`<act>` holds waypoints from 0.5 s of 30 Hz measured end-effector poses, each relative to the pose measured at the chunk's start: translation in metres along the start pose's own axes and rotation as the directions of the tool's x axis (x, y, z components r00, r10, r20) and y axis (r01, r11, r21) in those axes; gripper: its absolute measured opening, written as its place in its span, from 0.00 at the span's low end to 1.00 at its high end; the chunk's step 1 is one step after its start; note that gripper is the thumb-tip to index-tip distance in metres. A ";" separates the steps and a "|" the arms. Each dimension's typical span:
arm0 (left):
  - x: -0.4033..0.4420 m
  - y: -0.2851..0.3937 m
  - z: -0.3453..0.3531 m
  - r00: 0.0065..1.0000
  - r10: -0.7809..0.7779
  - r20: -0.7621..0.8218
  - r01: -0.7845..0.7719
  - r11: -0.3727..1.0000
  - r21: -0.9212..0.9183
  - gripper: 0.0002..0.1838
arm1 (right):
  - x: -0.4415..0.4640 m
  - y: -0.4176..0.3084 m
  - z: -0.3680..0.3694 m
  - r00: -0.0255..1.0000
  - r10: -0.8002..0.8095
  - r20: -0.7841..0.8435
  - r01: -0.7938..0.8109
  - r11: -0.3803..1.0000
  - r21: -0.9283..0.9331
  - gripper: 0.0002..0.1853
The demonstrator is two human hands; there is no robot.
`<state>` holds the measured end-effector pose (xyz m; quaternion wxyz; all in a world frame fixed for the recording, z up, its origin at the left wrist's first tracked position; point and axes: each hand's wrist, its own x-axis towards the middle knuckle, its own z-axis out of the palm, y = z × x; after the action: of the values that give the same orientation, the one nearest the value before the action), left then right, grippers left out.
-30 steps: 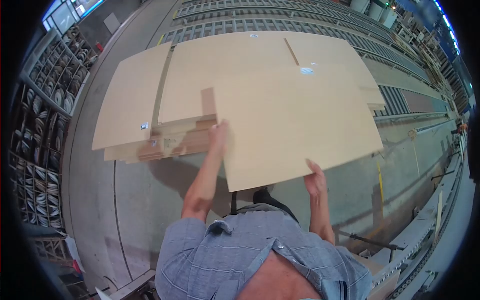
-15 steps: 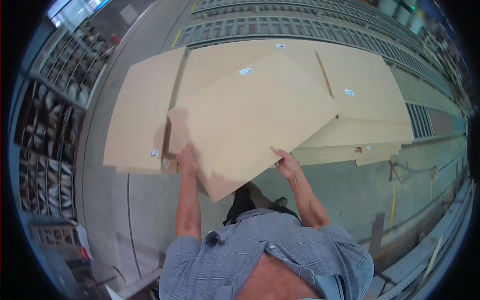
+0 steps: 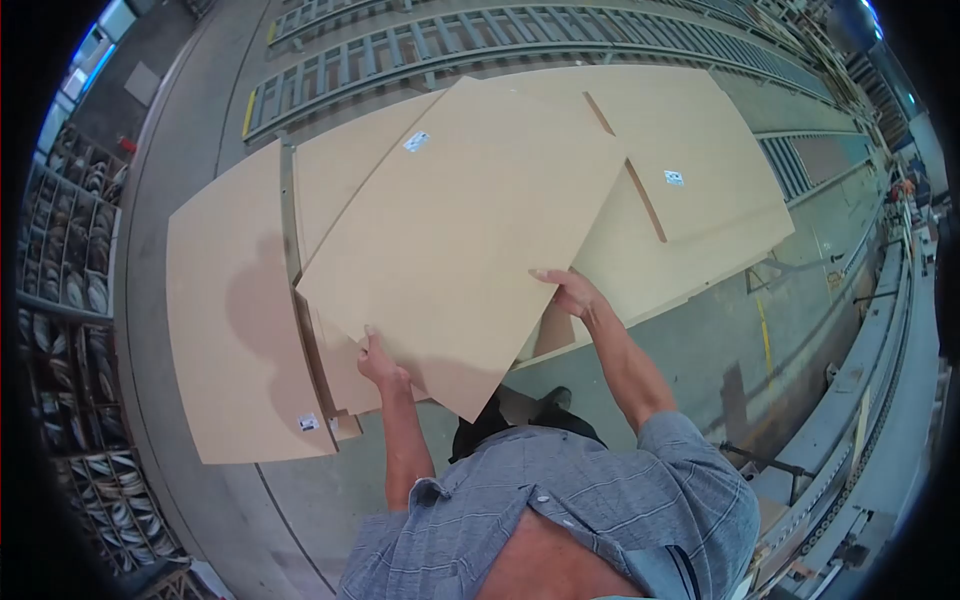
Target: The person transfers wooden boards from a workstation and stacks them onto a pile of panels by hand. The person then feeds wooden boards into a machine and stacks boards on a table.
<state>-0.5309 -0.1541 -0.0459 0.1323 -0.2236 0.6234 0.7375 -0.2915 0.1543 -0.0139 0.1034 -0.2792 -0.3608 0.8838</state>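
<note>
Panel (image 3: 455,230) bearing 1 label (image 3: 416,142) is askew over other boards (image 3: 725,205); the person's left hand (image 3: 382,364) grasps its near edge, the right hand (image 3: 572,292) its right edge.

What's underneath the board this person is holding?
Around the held board, parts of other boards show, with a dark trouser leg by its near corner. Whatever lies directly beneath is covered.

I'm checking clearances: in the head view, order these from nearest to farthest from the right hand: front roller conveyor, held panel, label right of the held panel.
From the right hand:
1. Held panel: in its grip, at the right edge.
2. Label: ahead, rightward.
3. Front roller conveyor: farthest ahead.
</note>
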 end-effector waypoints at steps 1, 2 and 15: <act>0.006 -0.003 0.002 1.000 -0.008 -0.016 0.009 1.000 0.011 0.16 | 0.003 -0.002 0.000 1.000 -0.001 0.010 0.001 1.000 0.004 0.34; 0.010 -0.005 0.001 0.999 -0.015 -0.035 0.016 1.000 0.024 0.16 | 0.005 0.004 -0.005 1.000 0.013 0.000 -0.013 1.000 0.009 0.34; 0.123 0.076 0.008 0.949 0.129 0.287 -0.257 0.844 0.470 0.25 | -0.019 0.133 0.025 0.968 0.252 -0.016 -0.249 0.962 0.115 0.25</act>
<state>-0.6747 -0.1707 -0.0406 0.1861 -0.0245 0.7918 0.5812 -0.2873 0.0373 -0.0836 0.0119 -0.3298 -0.2709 0.9043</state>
